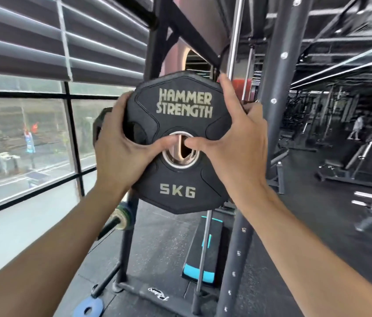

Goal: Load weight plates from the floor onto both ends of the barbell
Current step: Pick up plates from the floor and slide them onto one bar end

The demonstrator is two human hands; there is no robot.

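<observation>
- Both hands are on the black rubber 5 kg plate with the steel-ringed hole (178, 143), held up at chest height in front of the dark steel rack (278, 92).
- Left hand (121, 152) fingers wrap its left edge, right hand (233, 143) fingers curl over the right rim, thumbs at the hole.
- No bar shows through the hole, so it's not on yet, I reckon.
- The barbell end (114, 223) pokes out low left, with what looks like a small plate on it.
- One pale blue disc (88, 305) sits on the floor, bottom left, probably left to load; far end of the bar isn't visible.
</observation>
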